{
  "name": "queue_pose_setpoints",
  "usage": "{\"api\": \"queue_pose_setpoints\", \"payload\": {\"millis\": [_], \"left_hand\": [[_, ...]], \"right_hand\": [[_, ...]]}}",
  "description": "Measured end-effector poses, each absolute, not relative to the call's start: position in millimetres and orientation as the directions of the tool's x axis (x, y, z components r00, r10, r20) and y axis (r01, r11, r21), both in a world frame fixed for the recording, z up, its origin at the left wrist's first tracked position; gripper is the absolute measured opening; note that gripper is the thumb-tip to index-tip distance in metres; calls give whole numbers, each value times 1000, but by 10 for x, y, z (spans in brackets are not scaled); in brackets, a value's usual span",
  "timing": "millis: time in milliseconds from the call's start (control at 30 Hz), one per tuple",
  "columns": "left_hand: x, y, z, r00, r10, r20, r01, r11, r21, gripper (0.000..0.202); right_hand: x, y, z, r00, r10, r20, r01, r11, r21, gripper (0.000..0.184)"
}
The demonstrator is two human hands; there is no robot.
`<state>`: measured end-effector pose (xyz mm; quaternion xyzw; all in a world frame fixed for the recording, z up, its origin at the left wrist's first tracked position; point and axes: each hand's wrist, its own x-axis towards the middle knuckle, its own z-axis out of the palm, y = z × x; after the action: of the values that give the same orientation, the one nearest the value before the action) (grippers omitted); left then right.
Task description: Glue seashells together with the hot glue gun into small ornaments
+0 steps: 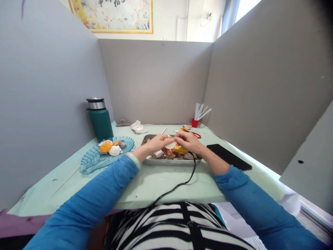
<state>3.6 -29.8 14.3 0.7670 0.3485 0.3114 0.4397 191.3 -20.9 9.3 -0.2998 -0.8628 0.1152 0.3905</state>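
Both my hands meet over a metal tray [171,161] of shells at the middle of the table. My left hand [156,143] pinches a pale round shell [170,145] from the left. My right hand [187,140] is closed on the same shell's right side and rests on a yellow corded tool [180,150], which I take for a glue gun. Its black cord [182,182] runs off the table's front edge. Reddish and grey shells lie in the tray under my hands.
A blue glass shell-shaped dish [93,161] with orange, white and grey shells sits left. A green flask [100,119] stands at the back left. Red cup of white sticks [195,122], red scissors [195,134], crumpled tissue [137,127], black phone [229,156] right. Grey partitions enclose the table.
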Motion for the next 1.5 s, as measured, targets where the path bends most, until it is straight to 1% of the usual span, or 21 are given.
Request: {"api": "queue_pose_setpoints", "payload": {"millis": [167, 333, 667, 800, 900, 1067, 1167, 1233, 1300, 1333, 1400, 1467, 1500], "left_hand": [[26, -287, 122, 545, 818, 185, 253, -370, 894, 41], [34, -265, 123, 499, 841, 206, 229, -358, 905, 37], [29, -234, 109, 477, 844, 245, 129, -343, 930, 35], [24, -191, 87, 388, 877, 284, 83, -340, 937, 32], [12, -162, 82, 315, 905, 287, 45, -316, 948, 30], [-9, -135, 91, 246, 937, 247, -20, -249, 968, 28], [-21, -105, 76, 215, 947, 237, -39, -234, 971, 27], [-30, -79, 60, 204, 950, 237, -45, -233, 971, 26], [-40, -56, 45, 189, 950, 250, -55, -244, 968, 24], [-45, -46, 41, 178, 951, 252, -58, -246, 968, 24], [-55, -33, 37, 154, 955, 253, -63, -247, 967, 23], [-62, -26, 41, 143, 958, 247, -69, -240, 968, 24], [-64, -25, 44, 151, 960, 238, -73, -229, 971, 24]], "right_hand": [[1913, -192, 75, -502, 603, 619, 434, 795, -423, 26], [1911, -189, 75, -510, 607, 610, 449, 793, -413, 32], [1915, -178, 77, -510, 612, 604, 477, 786, -394, 37], [1945, -169, 98, -503, 624, 598, 505, 774, -382, 38], [1986, -141, 103, -536, 655, 532, 578, 744, -334, 38], [2037, -109, 77, -611, 731, 305, 694, 680, -239, 47], [2042, -114, 69, -606, 759, 237, 735, 648, -198, 52], [2046, -112, 70, -600, 770, 219, 743, 637, -205, 50], [2054, -96, 70, -589, 773, 236, 727, 635, -263, 46], [2059, -84, 70, -575, 775, 261, 706, 631, -322, 44], [2065, -59, 76, -516, 795, 319, 615, 603, -508, 43], [2067, -48, 99, -438, 830, 347, 444, 535, -719, 42], [2066, -50, 119, -395, 847, 355, 338, 494, -801, 42]]}}
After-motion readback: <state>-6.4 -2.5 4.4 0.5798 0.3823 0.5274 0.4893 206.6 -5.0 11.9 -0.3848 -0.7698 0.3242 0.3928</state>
